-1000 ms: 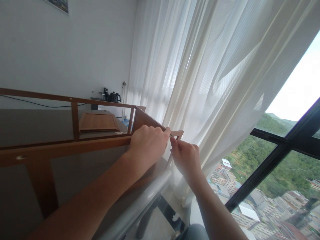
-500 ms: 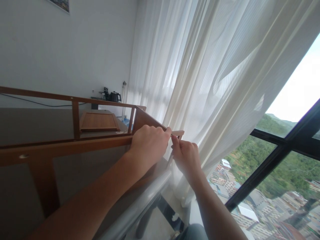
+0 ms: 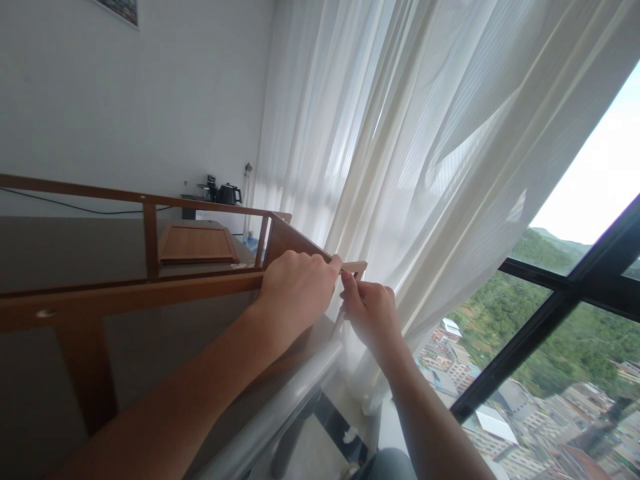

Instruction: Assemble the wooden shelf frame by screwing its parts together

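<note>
The wall (image 3: pixel 170 93) is plain, with part of a picture (image 3: pixel 123 9) at its top. White curtains (image 3: pixel 395 160) hang beside a black-framed window (image 3: pixel 573 288); daylight comes through, and outside are buildings (image 3: pixel 500 427) and green hills (image 3: pixel 500 307).

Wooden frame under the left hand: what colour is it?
The wooden frame is brown; head view.

Left hand (image 3: pixel 301 288) and right hand (image 3: pixel 374 313) are bare; the legwear (image 3: pixel 388 465) is blue-grey.

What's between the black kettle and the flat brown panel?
In the head view, the wooden frame's far rail crosses between the kettle and the panel, with a pale strip showing below it.
</note>
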`<state>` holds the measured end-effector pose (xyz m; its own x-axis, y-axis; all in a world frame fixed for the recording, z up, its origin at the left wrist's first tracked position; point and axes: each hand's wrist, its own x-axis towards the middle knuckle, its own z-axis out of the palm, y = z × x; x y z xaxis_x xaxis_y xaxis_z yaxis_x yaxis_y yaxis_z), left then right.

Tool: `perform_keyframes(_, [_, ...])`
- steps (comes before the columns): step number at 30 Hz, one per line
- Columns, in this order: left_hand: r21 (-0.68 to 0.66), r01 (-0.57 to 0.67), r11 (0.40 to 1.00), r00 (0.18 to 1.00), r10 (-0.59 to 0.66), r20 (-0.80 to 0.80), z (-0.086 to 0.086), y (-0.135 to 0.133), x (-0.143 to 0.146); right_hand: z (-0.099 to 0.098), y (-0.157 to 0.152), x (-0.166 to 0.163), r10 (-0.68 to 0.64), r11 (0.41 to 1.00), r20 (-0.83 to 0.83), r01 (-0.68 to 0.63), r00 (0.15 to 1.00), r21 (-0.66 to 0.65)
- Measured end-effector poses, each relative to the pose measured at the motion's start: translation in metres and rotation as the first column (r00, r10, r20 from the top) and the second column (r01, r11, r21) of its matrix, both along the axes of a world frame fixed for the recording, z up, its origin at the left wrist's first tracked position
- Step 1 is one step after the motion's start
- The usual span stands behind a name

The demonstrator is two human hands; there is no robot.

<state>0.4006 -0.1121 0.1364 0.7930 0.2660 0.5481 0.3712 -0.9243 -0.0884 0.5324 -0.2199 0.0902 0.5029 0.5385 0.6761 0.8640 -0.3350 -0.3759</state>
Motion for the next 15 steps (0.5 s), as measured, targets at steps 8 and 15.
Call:
perform_keyframes(8, [0.028,0.016,0.999,1.0,-0.016,-0.005,0.0012,0.001,0.001,0.0008,-0.0001,0.0001,0.031,0.999,-0.045,-0.032,0.998,-0.012])
perform_keyframes(15, [0.065,0.048,0.997,0.999,-0.048,-0.001,0.0005,0.0028,0.0019,0.0007,0.0005,-0.0008,0.011,1.0,-0.018,-0.012,1.0,-0.005])
